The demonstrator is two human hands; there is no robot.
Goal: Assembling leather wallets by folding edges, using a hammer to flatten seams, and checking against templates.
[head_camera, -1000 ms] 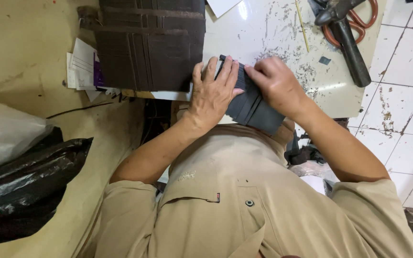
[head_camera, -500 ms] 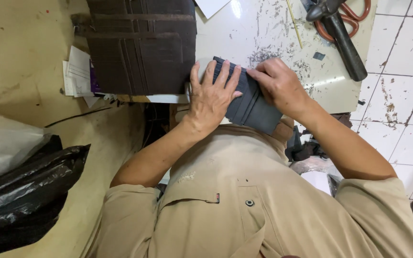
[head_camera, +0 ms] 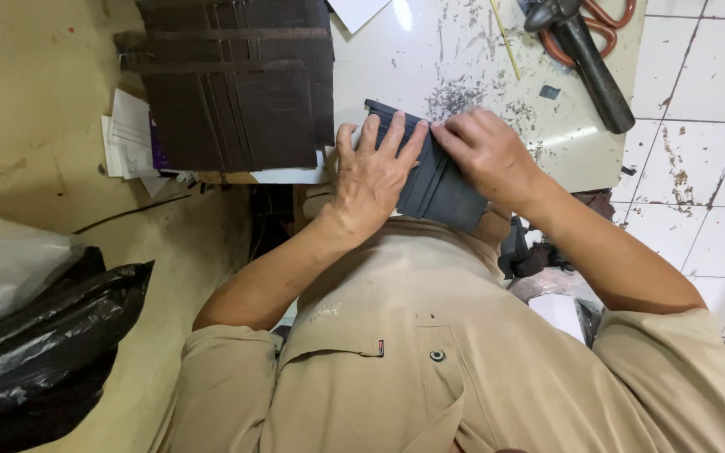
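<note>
We see a dark grey folded leather piece (head_camera: 442,180) at the centre of the frame, lying at the near edge of the white desk (head_camera: 430,59). Compared with half a second ago, it sits in much the same spot, and both hands have kept their places on it. Our left hand (head_camera: 375,172) lies flat and open on its left part, fingers spread toward the top of the frame. Our right hand (head_camera: 484,151) curls over its upper right edge, fingertips pressing down, gripping nothing. A stack of brown leather panels (head_camera: 237,84) rests at upper left. A black-handled tool (head_camera: 589,59) and orange-handled scissors (head_camera: 606,21) lie at upper right. A black plastic bag (head_camera: 35,352) fills the lower left.
</note>
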